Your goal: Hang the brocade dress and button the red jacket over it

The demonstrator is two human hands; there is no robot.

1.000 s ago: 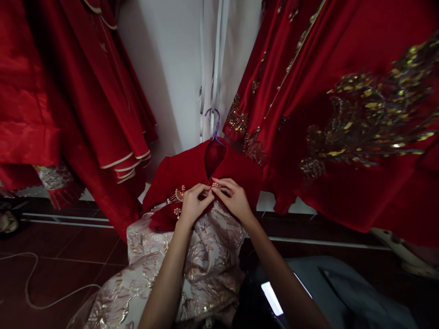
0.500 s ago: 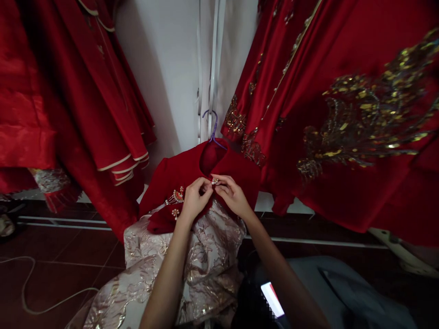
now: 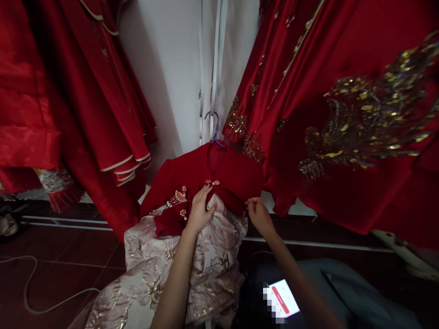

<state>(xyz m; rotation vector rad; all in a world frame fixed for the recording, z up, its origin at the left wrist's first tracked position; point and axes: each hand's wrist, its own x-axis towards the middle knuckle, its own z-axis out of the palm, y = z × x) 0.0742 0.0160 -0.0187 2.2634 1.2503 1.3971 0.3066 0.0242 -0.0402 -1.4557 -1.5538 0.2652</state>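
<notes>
A short red jacket (image 3: 236, 167) hangs on a purple hanger (image 3: 215, 128), over a pale pink dress with a metallic floral pattern (image 3: 144, 256). At the jacket's front, below the neckline, sits a pearl clasp (image 3: 213, 183). My left hand (image 3: 200, 210) lies on the jacket front just under this clasp, fingers stretched out. My right hand (image 3: 259, 214) pinches the jacket's edge at the right side, near its sleeve end. A beaded fan-shaped ornament (image 3: 178, 196) and a small pearl flower button (image 3: 183, 214) show on the left sleeve side.
Red garments (image 3: 113, 114) hang at the left, and a red gown with gold sequins (image 3: 370, 123) hangs at the right. A white metal rack post (image 3: 216, 68) holds the hanger. A lit phone screen (image 3: 284, 299) is at the lower right. A white cable (image 3: 27, 292) runs across the tiled floor.
My hands have parted from the pearl clasp. My right hand has moved right and down to the jacket's edge, while my left hand has opened flat on the front.
</notes>
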